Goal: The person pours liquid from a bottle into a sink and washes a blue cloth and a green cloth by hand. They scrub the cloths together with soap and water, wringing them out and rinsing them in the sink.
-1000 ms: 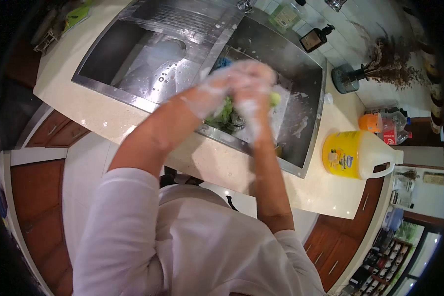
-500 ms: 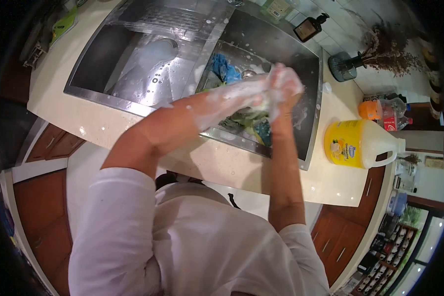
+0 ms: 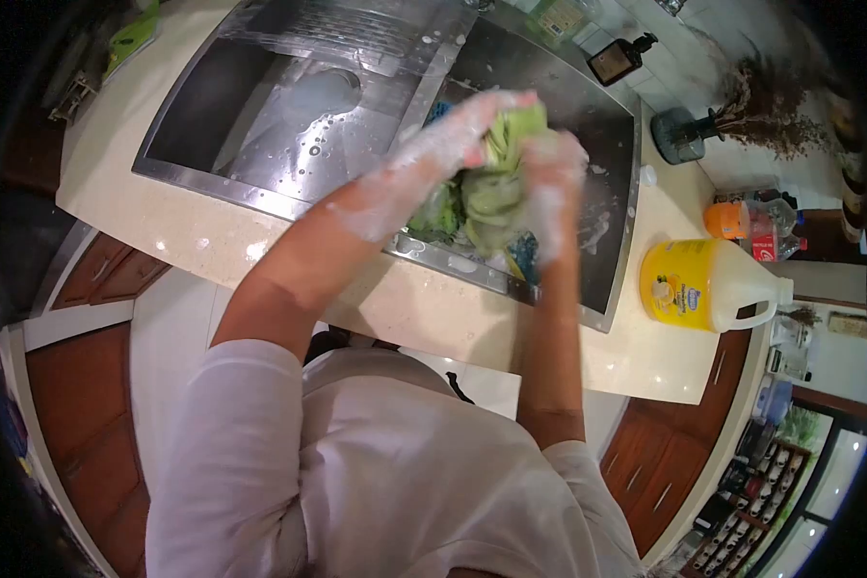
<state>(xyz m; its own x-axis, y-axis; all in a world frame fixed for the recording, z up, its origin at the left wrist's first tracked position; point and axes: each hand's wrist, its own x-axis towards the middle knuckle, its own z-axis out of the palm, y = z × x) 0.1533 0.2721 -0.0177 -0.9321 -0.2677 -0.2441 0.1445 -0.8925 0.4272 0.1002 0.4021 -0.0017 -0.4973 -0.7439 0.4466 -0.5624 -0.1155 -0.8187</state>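
Above the right sink basin, my left hand point(image 3: 496, 120) and my right hand point(image 3: 555, 154) hold a wet green cloth point(image 3: 496, 188) between them. White foam covers both hands and reaches up the forearms. The cloth hangs down in folds from my closed fingers. Beneath it, more green cloth point(image 3: 437, 216) lies in the basin, with a patterned blue cloth point(image 3: 523, 255) near the front wall. A bit of blue fabric point(image 3: 439, 112) shows behind my left wrist.
The left basin point(image 3: 289, 144) holds suds and water drops. On the counter to the right stand a yellow-labelled jug point(image 3: 689, 285), a glass vase point(image 3: 678, 136) with dried flowers, and plastic bottles point(image 3: 766, 226). A dark bottle point(image 3: 619, 61) stands behind the sink.
My hands were pressed together in foam; now they are apart with the green cloth raised between them. My left hand has moved left and up.
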